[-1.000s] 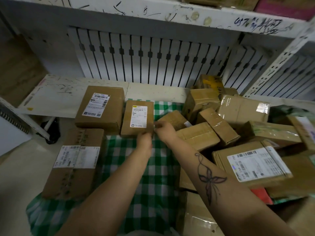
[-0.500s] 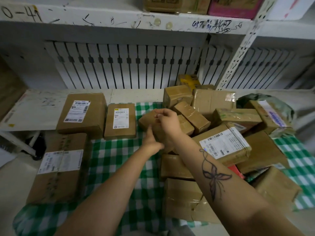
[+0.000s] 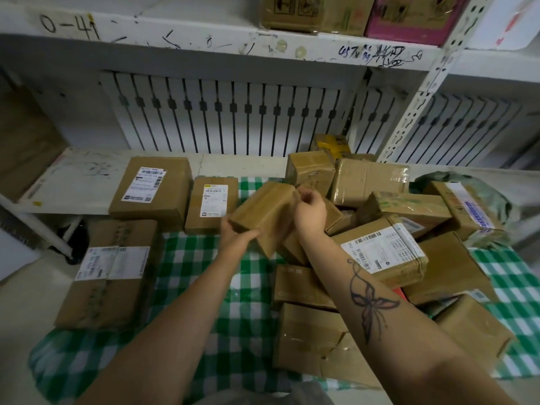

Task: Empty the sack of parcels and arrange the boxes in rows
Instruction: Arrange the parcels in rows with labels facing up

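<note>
So both hands were on one small brown box (image 3: pixel 263 211), held up off the green checked cloth (image 3: pixel 204 290), right between the tidy bit on the left and the messy pile (image 3: pixel 380 249) on the right. The left hand (image 3: pixel 238 236) had its fingers curled round the near bottom corner, and the right hand (image 3: pixel 309 213) was wrapped over the far top end, so it was a proper two-handed grip with the box tilted. It looked like plain taped cardboard, stiff enough to hold its shape. Going by how casually it sat in the fingers I'd guess it was pretty light, though you can't know what's inside. The tape looked a bit glossy, so I'd say grabbing it by opposite ends or corners, like here, beats pinching a flat taped face that could slip. The row so far had a big labelled box (image 3: pixel 150 194) and a narrower labelled box (image 3: pixel 211 203) beside it at the back, with a long box (image 3: pixel 111 276) in front on the left. To me the obvious spot was the bare cloth just right of the narrower one. Plenty of boxes were still heaped up, and a crumpled greenish bag (image 3: pixel 429 179) at the back right might've been the sack, couldn't really tell.
</note>
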{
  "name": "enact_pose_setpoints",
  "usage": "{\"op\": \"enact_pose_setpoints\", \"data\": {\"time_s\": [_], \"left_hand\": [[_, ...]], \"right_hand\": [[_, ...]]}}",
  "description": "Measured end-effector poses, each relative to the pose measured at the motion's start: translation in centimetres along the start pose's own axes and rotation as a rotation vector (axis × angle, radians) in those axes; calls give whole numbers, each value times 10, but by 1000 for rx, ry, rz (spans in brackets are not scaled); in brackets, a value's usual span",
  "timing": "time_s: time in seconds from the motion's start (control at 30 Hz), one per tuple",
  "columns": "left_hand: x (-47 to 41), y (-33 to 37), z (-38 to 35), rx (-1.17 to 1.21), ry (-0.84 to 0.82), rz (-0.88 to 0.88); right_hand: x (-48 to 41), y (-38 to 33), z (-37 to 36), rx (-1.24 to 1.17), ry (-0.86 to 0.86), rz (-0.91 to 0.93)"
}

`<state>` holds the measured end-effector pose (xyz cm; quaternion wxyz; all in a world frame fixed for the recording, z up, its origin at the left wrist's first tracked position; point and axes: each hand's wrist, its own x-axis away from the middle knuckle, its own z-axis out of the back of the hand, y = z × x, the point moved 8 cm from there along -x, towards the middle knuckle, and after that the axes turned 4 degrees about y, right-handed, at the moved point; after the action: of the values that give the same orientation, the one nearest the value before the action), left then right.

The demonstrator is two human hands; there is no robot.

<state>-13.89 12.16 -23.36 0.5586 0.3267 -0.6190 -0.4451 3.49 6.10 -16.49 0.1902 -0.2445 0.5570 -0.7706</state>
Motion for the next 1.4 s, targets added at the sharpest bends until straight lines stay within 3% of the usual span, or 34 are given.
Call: {"op": "enact_pose_setpoints", "data": {"time_s": [0.1,0.23,0.37,0.43,0.53,0.6,0.67,0.8,0.97,1.1,1.2,1.33,1.4], "left_hand": [[4,-1,24,204,76,38],[11,-9,29,262,34,171],[16,-24,33,285,-29,296],[16,-22,42,217,37,289],[7,-3,65,-14,198,39],[7,11,62,-149,115,-101],[11,15,54,-171,-1,-82],[8,3,70,-55,-15,13],[9,-24,92,304,-43,208],[11,-31,100,467,-112,244],[7,-28,110,298,-23,208],[-17,-50,138,-277,137,223],[-16,-45,146,-430,136,217]], "right_hand": [[0,21,-22,107,-120,-169],[32,27,-59,-198,-414,-455],[46,24,-82,-281,-614,-498],[48,24,-86,-224,-607,-490],[49,28,-89,-31,-526,-443],[50,30,-93,73,-490,-386],[49,29,-96,120,-459,-333],[51,23,-103,139,-463,-378],[60,30,-114,224,-541,-330],[77,57,-124,287,-691,-556],[83,67,-137,224,-724,-615],[93,70,-158,321,-722,-541],[101,73,-167,353,-729,-527]]}}
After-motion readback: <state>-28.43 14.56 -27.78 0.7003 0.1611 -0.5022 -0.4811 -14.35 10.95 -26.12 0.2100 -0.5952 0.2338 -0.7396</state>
